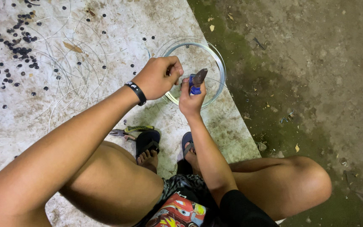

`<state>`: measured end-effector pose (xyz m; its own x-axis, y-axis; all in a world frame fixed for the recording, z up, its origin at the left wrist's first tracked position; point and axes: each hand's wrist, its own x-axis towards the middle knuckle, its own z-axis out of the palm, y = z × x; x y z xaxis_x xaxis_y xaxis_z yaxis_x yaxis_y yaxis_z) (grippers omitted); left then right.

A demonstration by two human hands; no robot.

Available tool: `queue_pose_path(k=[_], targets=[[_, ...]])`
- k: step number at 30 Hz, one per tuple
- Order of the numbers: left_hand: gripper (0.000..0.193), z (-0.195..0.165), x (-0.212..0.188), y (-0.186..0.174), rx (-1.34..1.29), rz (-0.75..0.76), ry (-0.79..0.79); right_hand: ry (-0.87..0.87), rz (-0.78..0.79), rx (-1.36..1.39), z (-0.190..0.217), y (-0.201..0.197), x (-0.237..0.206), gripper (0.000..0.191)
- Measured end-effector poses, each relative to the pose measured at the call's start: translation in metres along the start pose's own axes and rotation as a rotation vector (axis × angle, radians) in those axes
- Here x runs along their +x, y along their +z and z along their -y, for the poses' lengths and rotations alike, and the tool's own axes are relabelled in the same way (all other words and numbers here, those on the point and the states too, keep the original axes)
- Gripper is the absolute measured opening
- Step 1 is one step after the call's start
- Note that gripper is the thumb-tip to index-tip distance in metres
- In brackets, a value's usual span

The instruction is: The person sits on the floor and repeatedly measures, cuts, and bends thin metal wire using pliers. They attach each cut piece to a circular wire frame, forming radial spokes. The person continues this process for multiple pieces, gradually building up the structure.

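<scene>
Between my two hands, a coil of thin wire [215,59] loops round in a ring, lying on the pale sheet [118,29] just beyond my knuckles. My left hand [158,76] is clenched on the near edge of the coil, a black wristband [136,92] on its wrist. My right hand [191,97] is wrapped around blue-handled pliers [196,80], their nose pointing up beside the left fist. Far to the left of my left hand, small dark beads [19,46] lie scattered among loose wire loops. Nearer me than both hands, a second pair of pliers [131,131] rests beside my sandalled left foot [148,147].
</scene>
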<state>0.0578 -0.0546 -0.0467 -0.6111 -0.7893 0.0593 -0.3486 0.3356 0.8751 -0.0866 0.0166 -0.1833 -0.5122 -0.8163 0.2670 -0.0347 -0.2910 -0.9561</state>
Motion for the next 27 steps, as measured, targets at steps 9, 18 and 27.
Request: queue_pose_path(k=[9,18,27], targets=[[0.015,-0.006,0.002,-0.020,0.341,-0.163,0.107,0.027,0.123,-0.083,0.004,0.000,-0.002,0.015],[0.016,-0.002,0.004,-0.011,0.324,-0.046,0.016,0.071,0.214,-0.293,0.006,0.004,0.000,0.010],[0.036,-0.016,0.005,0.016,0.642,0.031,-0.039,0.025,0.318,-0.448,0.021,0.004,0.002,0.022]])
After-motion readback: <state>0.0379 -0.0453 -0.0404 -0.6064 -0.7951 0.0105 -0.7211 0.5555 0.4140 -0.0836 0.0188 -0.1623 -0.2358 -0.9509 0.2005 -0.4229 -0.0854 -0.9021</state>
